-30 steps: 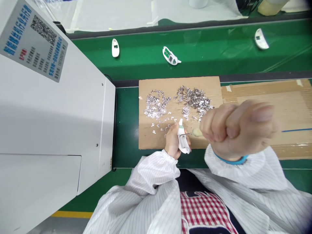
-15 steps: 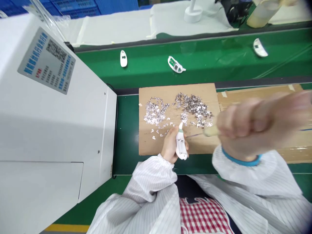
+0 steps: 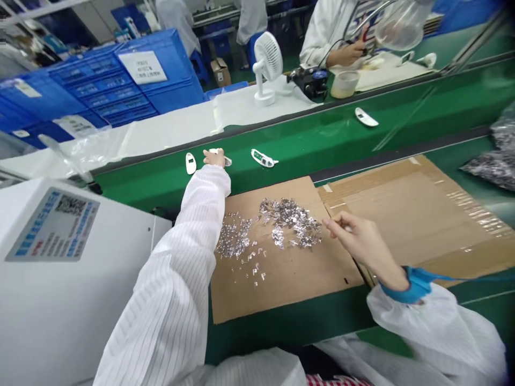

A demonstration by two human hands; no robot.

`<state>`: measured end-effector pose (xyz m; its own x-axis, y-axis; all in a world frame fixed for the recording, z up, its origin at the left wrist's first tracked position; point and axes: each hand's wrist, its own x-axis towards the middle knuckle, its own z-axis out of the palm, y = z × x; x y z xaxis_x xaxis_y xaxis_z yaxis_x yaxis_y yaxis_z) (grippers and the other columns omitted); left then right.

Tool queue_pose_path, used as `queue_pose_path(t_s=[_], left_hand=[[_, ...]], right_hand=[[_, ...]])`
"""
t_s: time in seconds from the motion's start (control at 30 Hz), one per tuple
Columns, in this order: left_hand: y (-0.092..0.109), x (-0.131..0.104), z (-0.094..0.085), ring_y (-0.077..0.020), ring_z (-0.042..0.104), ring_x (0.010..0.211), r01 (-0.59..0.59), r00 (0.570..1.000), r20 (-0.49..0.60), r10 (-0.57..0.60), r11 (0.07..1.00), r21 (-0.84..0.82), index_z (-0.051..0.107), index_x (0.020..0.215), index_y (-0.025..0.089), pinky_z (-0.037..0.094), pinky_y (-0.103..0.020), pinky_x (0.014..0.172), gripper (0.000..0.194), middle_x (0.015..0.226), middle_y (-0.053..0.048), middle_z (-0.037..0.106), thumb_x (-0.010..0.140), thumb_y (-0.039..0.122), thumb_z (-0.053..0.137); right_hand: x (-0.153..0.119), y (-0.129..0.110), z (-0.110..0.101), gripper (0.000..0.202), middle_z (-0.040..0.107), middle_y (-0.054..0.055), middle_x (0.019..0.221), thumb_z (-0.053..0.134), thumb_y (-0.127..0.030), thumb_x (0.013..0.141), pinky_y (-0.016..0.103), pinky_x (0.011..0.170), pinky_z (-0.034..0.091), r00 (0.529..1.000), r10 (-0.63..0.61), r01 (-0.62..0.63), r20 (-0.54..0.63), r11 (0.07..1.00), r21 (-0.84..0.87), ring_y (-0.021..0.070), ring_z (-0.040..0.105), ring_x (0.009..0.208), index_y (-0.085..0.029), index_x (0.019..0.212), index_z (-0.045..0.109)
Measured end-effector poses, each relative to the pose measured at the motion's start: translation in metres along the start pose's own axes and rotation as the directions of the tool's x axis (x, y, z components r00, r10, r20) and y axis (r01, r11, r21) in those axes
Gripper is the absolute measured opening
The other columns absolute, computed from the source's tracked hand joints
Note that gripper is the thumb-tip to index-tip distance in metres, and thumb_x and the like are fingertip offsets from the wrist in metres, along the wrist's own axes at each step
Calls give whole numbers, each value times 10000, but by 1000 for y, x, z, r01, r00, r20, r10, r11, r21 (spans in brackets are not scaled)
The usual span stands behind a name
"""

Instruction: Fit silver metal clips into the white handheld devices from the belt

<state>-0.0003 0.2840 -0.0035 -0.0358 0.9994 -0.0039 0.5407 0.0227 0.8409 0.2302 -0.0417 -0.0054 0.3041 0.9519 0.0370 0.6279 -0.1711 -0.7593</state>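
My left hand [image 3: 216, 157] is stretched out to the green conveyor belt, its fingers closed over a white plastic housing [image 3: 228, 161]. Most of that housing is hidden under the fingers. On the belt to its left lies a white housing piece [image 3: 190, 163]; to its right is a housing with a green circuit board [image 3: 263, 158]. My right hand [image 3: 356, 238] hovers at the right edge of the cardboard, thumb and forefinger pinched beside a pile of small metal clips [image 3: 292, 220]. Something pale shows among its curled fingers, too little to name. A second clip pile [image 3: 234, 236] lies left.
A white machine [image 3: 80, 300] stands at the left. Cardboard sheets [image 3: 277, 289] cover the bench. Beyond the belt are a small white fan [image 3: 267, 59], blue crates [image 3: 161, 64] and a co-worker's hand [image 3: 348, 53]. Bags of metal parts [image 3: 493, 166] lie at far right.
My left hand has moved from over the cardboard forward to the belt with the white housing. My right hand has shifted toward the clips; its pale-handled tool no longer shows clearly. The view has tilted up.
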Motion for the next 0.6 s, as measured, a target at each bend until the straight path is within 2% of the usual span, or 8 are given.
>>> queue_pose_path(t_s=[0.07, 0.13, 0.2, 0.3, 0.4, 0.47, 0.53, 0.6], left_hand=[[0, 2, 6, -291, 412, 1213, 3, 1000, -19, -2, 998, 60, 426, 1075, 100, 240, -499, 1095, 187, 1152, -134, 495, 975, 230, 517], [3, 1, 17, -367, 227, 1359, -79, 997, -6, 81, 982, 169, 414, 1156, 92, 120, -551, 1140, 243, 1316, -181, 412, 960, 187, 521], [9, 1, 36, -381, 97, 1414, -194, 981, 58, 185, 950, 243, 416, 1245, 91, 44, -574, 1156, 312, 1440, -193, 319, 947, 140, 495], [18, 1, 73, -314, 218, 1410, -390, 906, 285, 313, 879, 276, 517, 1258, 141, 128, -504, 1177, 414, 1467, -152, 382, 859, 32, 534], [22, 0, 104, -280, 306, 1400, -563, 782, 505, 366, 762, 319, 613, 1181, 151, 120, -466, 1198, 457, 1375, -142, 528, 773, -42, 535], [22, -1, 112, -297, 331, 1393, -666, 711, 601, 367, 625, 407, 614, 1198, 119, 80, -496, 1202, 449, 1337, -172, 560, 790, -25, 493], [22, -3, 113, -311, 404, 1338, -725, 668, 652, 360, 513, 460, 608, 1210, 91, 97, -507, 1198, 412, 1297, -194, 583, 827, 22, 474], [24, -4, 108, -310, 484, 1256, -721, 669, 644, 371, 534, 441, 610, 1203, 91, 155, -503, 1186, 368, 1249, -188, 614, 854, 78, 493]], right_hand=[[-5, 6, -2, 385, 615, -12, 519, 554, -510, 886, 283, 500, 360, 1000, 17, -16, 21, 1000, -20, 146, 541, 459, -226, 630, 597], [-7, 11, -3, 350, 671, -3, 593, 546, -491, 904, 289, 536, 393, 998, 34, -31, 51, 998, -59, 170, 610, 529, -230, 691, 640], [-1, 15, -2, 276, 741, 12, 733, 541, -433, 924, 304, 601, 435, 996, 43, -33, 84, 992, -121, 202, 685, 664, -239, 800, 693], [23, 12, 7, 220, 778, 35, 949, 521, -324, 945, 328, 701, 469, 991, -15, 43, 135, 977, -207, 235, 720, 860, -247, 968, 726], [58, 2, 23, 245, 765, 61, 1071, 505, -280, 958, 330, 778, 479, 974, -106, 158, 201, 950, -269, 236, 704, 963, -225, 1043, 728], [78, -4, 35, 238, 759, 62, 1105, 527, -285, 952, 327, 799, 477, 964, -97, 177, 247, 929, -325, 240, 691, 1001, -229, 1057, 733], [91, -7, 47, 204, 765, 68, 1075, 567, -272, 925, 322, 774, 471, 962, -61, 159, 266, 916, -367, 249, 692, 982, -233, 1009, 748], [97, -7, 54, 174, 771, 87, 1016, 587, -243, 895, 317, 732, 457, 966, -35, 136, 257, 913, -386, 256, 696, 930, -219, 929, 757]])
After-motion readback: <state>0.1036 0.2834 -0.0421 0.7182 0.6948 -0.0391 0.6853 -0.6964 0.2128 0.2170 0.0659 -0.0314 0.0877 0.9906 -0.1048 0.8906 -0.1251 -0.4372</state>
